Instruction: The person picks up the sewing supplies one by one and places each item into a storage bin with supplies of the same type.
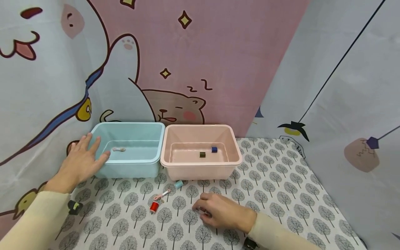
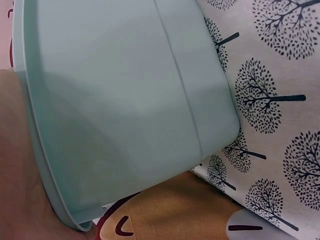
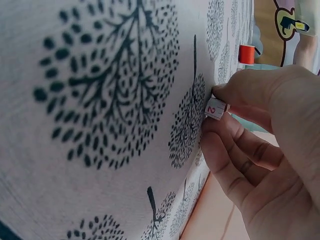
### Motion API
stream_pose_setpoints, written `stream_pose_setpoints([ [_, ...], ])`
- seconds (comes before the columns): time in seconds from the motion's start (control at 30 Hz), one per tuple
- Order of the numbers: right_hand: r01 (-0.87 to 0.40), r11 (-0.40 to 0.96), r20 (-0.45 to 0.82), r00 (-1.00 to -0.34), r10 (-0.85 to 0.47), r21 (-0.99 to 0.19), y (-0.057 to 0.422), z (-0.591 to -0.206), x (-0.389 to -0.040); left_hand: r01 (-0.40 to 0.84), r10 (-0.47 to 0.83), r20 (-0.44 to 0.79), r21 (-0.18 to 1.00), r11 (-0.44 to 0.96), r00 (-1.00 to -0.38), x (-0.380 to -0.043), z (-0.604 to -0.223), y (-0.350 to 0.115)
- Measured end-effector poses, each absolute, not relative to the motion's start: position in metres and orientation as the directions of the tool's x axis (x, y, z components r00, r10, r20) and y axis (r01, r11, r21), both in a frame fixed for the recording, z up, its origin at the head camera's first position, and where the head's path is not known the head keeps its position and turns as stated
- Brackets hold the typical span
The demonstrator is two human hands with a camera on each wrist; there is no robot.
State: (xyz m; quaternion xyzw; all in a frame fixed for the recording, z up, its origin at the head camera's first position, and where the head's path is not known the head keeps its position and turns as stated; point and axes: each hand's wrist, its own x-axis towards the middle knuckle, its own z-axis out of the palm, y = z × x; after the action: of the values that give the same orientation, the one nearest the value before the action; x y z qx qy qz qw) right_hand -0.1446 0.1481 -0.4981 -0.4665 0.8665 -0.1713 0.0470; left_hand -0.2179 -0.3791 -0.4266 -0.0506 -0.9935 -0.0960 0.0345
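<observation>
Right fingers (image 3: 222,160) pinched a numbered tape (image 3: 214,109) at the surface (image 1: 276,210) while left fingers (image 1: 85,144) spread at the left bin (image 1: 128,170), a likely pickup that next called for a gentle lift.

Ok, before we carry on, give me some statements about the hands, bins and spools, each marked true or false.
1. The right hand pinches a white piece bearing a red 2. True.
2. The left hand is inside the pink bin. False: it is at the rim of the light-blue bin.
3. The green spool and dark blue spool lie in the pink bin. True.
4. The red spool lies in the light-blue bin. False: it is on the tree-print cloth.
</observation>
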Motion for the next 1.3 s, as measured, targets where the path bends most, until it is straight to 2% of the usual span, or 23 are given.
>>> stream_pose_setpoints([
  [0.47, -0.817, 0.469, 0.080, -0.521, -0.850, -0.334, 0.142, -0.496, -0.148, 0.107, 0.092, 0.083, 0.200, 0.974, -0.992, -0.216, -0.428, -0.380],
  [0.87, -0.829, 0.471, 0.100, -0.519, -0.849, -0.302, 0.131, -0.483, -0.152, 0.107, 0.088, 0.101, 0.202, 0.974, -0.991, -0.218, -0.428, -0.379],
  [1.13, -0.868, 0.444, 0.167, -0.483, -0.860, -0.223, 0.125, -0.474, -0.157, 0.103, 0.083, 0.102, 0.211, 0.972, -0.991, -0.218, -0.428, -0.376],
  [1.3, -0.866, 0.465, 0.153, -0.493, -0.857, -0.186, 0.120, -0.467, -0.159, 0.103, 0.083, 0.109, 0.202, 0.974, -0.991, -0.216, -0.429, -0.378],
])
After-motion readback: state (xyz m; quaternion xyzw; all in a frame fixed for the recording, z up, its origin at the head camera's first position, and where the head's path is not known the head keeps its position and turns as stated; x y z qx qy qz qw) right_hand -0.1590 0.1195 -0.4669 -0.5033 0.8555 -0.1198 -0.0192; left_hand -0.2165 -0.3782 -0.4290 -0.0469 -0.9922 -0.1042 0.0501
